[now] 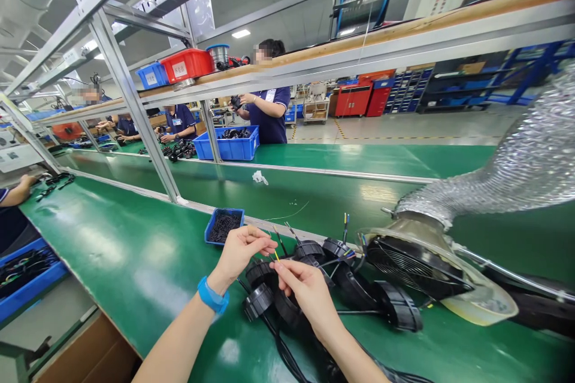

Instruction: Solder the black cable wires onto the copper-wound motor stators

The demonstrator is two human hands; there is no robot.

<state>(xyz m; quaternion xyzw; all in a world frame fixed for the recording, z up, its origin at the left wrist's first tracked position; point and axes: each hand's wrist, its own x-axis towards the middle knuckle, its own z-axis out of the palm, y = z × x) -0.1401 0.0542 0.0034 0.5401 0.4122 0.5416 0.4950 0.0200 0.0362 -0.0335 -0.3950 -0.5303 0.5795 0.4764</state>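
Observation:
My left hand (241,249), with a blue band on its wrist, pinches a thin wire end over the green bench. My right hand (302,287) meets it from the right and pinches the same yellow-tipped wire (275,255). Under both hands lies a cluster of round black plastic parts with cables (335,287); coloured wire ends stick up from them. A small blue tray of tiny dark pieces (223,225) sits just beyond my left hand.
A fume extractor hood with fan grille (417,266) and silver flexible duct (516,173) sits to the right. A green conveyor (314,191) runs behind. Other workers stand at the far side by a blue bin (229,145). A person's arm (15,191) rests at left.

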